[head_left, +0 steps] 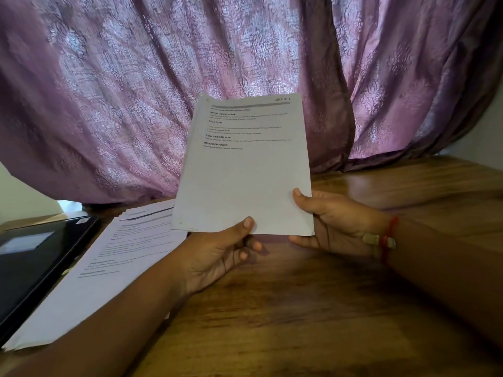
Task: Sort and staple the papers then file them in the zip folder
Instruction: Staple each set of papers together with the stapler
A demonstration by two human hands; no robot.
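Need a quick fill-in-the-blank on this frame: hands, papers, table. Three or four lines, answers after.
1. The held stack of papers is gripped by ____ hands, the left hand and the right hand.
2. The corner heading on its top sheet reads SECTION ____.
3. The second pile of papers lies flat on the ____ table.
4. A ____ thread circles the right wrist.

Answers: both; 1; wooden; red

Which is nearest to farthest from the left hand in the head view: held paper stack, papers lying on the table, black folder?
From the left hand:
1. Held paper stack: in its grip, thumb on the bottom edge; right hand holds the other corner.
2. Papers lying on the table: just left, beside the forearm.
3. Black folder: far left edge, beyond those papers.
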